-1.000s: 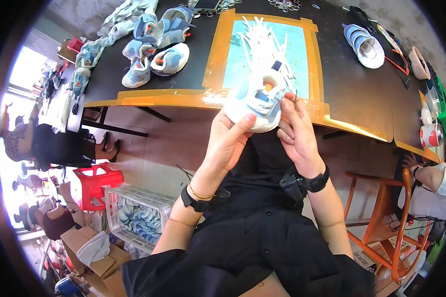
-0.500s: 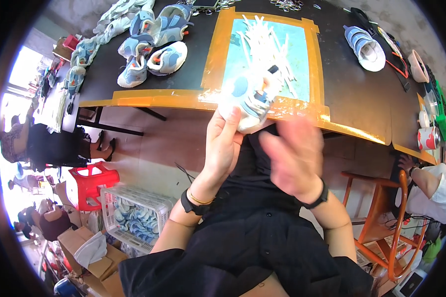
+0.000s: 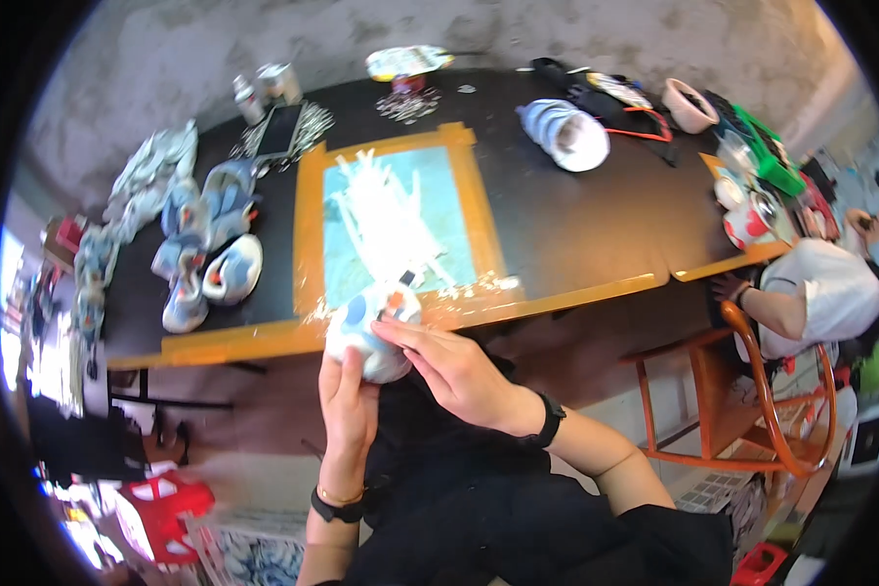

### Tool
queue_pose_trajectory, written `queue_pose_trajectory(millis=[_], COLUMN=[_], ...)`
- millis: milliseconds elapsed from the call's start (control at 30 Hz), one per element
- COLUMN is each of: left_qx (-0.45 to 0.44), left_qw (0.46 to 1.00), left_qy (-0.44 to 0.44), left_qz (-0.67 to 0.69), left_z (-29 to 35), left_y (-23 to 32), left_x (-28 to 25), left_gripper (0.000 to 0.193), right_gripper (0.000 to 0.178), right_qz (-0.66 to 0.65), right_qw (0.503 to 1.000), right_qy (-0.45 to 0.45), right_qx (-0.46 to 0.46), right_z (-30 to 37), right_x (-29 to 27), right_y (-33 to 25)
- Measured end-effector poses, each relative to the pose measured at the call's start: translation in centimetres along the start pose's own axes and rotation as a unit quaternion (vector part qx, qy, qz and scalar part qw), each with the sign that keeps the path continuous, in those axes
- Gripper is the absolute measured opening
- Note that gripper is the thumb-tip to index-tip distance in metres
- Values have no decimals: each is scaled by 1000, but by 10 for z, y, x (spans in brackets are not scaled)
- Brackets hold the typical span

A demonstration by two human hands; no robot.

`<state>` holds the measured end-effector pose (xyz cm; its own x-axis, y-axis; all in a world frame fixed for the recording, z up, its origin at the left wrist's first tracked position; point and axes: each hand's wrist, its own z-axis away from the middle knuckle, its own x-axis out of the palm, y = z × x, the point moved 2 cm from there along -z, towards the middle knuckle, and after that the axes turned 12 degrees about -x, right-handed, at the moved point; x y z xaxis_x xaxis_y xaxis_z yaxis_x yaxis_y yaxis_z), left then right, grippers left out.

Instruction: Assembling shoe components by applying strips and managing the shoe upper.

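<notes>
A small white and blue shoe (image 3: pixel 361 337) is held over the table's front edge. My left hand (image 3: pixel 347 405) is closed round its underside, with the thumb along its near side. My right hand (image 3: pixel 459 376) comes from the right, its fingers pressed together on the shoe's upper beside the opening; the fingertips are partly hidden there. Just beyond the shoe, a loose pile of thin white strips (image 3: pixel 386 220) lies on a pale blue-green sheet (image 3: pixel 454 195) bordered with orange tape (image 3: pixel 483 210).
Several similar shoes (image 3: pixel 234 269) are grouped on the left of the dark table (image 3: pixel 576 230). One more shoe (image 3: pixel 566 135) stands at the back right. Small metal pieces surround a black flat device (image 3: pixel 279 132). A person in white (image 3: pixel 816 293) sits at the right, near a wooden chair (image 3: pixel 693 391).
My right hand, blurred and apart from the shoe before, now touches its upper. The head view has turned right and up, showing more wall; the left hand still holds the shoe.
</notes>
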<state>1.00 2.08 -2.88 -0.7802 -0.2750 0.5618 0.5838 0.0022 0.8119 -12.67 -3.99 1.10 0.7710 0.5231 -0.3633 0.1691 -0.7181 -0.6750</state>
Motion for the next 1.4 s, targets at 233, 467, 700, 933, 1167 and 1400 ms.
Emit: queue_pose_trajectory(millis=[233,467,700,933,1167,1400], left_qx=[-10,-123,-234,-269,-244,-192], left_qw=[999,982,942,926,931,956], left_qy=[-48,-130,-233,-261,-269,-67], left_qz=[14,-50,-63,52,-32,-212], left_z=[-24,-56,-67,-75,-60,-56], left_y=[19,32,26,18,8,-5], left_x=[9,-13,-14,4,54,75], left_gripper=[44,47,54,70,67,21], right_gripper=[28,30,40,40,34,61], right_qz=[-39,-96,-384,-482,-650,-549], right_qw=[924,890,748,715,657,756], right_qy=[246,279,342,333,187,200], right_qx=[291,347,420,382,333,295], right_z=[59,89,44,47,78,56], right_x=[-60,-80,-60,-76,-83,-162], right_y=[15,11,2,-1,24,2])
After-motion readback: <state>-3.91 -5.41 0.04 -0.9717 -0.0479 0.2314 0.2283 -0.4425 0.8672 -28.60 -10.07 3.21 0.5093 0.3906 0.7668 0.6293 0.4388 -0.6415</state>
